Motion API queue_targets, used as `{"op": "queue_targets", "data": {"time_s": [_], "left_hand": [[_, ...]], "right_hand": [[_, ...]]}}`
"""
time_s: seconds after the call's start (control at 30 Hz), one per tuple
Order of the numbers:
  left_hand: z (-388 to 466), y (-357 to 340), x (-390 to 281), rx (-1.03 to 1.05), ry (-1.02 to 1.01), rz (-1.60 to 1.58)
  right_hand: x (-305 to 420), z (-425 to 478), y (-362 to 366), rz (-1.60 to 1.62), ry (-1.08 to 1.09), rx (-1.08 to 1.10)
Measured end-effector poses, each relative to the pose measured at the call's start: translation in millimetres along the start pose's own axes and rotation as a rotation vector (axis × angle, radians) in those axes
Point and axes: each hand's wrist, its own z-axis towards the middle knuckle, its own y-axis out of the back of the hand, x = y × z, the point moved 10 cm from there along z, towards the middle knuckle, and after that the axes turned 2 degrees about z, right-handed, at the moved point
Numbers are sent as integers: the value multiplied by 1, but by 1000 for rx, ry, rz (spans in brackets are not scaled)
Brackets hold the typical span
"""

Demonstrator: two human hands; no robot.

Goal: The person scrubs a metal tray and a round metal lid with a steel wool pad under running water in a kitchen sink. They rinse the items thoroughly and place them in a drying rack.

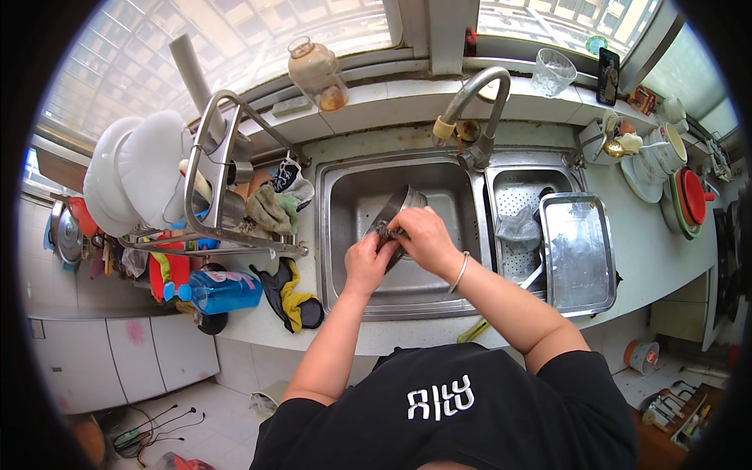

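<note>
A round stainless-steel bowl or pan is tilted on its side over the left basin of the metal sink. My left hand grips its near rim. Against that same rim, my right hand pinches a dark, crinkled scourer, apparently steel wool. The fingers of both hands nearly meet there, covering part of the rim. Behind the basin rises a curved faucet, and I cannot make out any water running from it.
On the right, a rectangular metal tray overlaps the smaller basin, which contains a clear plastic piece. To the left stand a dish rack with white plates, a blue soap bottle and a black-and-yellow cloth. Stacked bowls sit far right.
</note>
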Motion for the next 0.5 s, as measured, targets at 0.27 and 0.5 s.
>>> {"op": "queue_targets", "data": {"time_s": [0.27, 0.5], "left_hand": [[-1, -4, -13, 211, 97, -111], [6, -4, -17, 435, 19, -69]], "right_hand": [[-67, 30, 36, 187, -81, 250], [-62, 27, 27, 230, -195, 717]]}}
